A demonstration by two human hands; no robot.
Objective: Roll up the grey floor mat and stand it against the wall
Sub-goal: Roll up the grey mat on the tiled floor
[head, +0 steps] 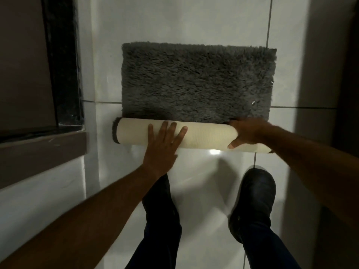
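Mat (196,80) half-rolled on glossy white tile floor (194,191); left hand (165,142) flat, grip open, on roll (206,135); right hand (246,133) grip closed on roll.

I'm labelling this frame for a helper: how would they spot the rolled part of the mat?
On the white tiled floor lies a shaggy grey mat. Along its near edge, under the left hand and right hand, sits the roll: smooth cream backing, unlike the fuzzy pile.

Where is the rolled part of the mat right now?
Head view, centre: the cream-backed roll lies on the tiled floor under both hands, left hand, right hand.
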